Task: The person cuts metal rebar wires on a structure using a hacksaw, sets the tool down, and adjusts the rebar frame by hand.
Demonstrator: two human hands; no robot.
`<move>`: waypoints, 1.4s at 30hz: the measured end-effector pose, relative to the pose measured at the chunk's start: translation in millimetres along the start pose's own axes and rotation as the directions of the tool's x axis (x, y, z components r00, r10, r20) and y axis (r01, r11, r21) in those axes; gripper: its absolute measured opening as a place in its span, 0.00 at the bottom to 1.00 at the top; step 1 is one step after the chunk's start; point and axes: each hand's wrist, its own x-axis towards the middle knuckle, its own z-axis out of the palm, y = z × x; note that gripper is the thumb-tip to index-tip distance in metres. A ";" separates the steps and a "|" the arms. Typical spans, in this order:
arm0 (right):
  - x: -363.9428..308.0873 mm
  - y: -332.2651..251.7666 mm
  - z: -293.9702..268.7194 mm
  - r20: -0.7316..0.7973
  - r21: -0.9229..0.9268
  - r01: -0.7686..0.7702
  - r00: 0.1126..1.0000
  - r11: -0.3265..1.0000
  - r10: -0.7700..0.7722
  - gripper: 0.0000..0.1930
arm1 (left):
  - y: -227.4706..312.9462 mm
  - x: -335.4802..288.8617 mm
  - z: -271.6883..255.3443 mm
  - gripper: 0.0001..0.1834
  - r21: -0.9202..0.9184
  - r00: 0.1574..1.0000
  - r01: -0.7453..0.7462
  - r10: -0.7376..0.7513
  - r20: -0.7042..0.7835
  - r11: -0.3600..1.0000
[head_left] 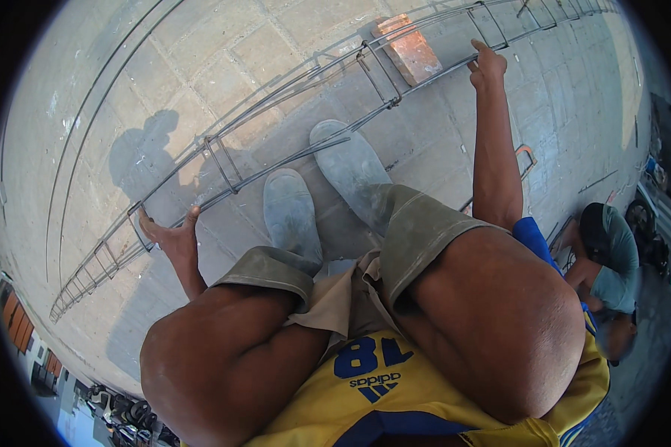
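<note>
A long rebar cage (287, 158), made of thin steel bars tied to rectangular stirrups, runs slantwise across the paving from the lower left to the upper right. My left hand (173, 240) grips its near bars beside a stirrup, with thumb and fingers on either side. Farther along to the right, my right hand (489, 67) has its fingers closed about the near bar, just past a brick. That orange-red brick (408, 49) lies by the cage, partly crossed by its bars. Near the toes of my grey boots (350, 153), the ends of some bars show.
Two long loose rods (89, 112) curve over the paving at the left. An orange-handled tool (528, 159), partly hidden, lies beyond my right forearm. Another person (611, 253) crouches at the right, near a motorbike (640, 216). More motorbikes (119, 411) stand at the lower left.
</note>
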 end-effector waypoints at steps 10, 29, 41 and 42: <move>106.5 23.7 -20.6 0.308 0.358 -0.230 0.944 0.905 0.118 0.15 | -62.1 10.4 4.2 0.61 -0.790 0.456 0.611 -0.794 0.402 -0.049; 18.9 -9.5 -12.8 0.530 0.588 -0.297 0.844 0.753 -0.081 0.08 | -66.5 101.1 14.9 0.06 -0.811 0.939 0.240 -0.083 0.333 -0.533; 29.7 -53.3 64.0 -0.210 0.440 0.149 0.976 0.885 -0.060 0.11 | -46.1 86.1 68.2 0.06 -0.880 0.530 0.447 -0.745 0.405 -0.161; 26.5 -39.1 78.1 -0.082 0.477 0.042 0.997 0.878 -0.003 0.12 | -59.1 77.7 47.3 0.07 -0.886 0.545 0.437 -0.738 0.399 -0.156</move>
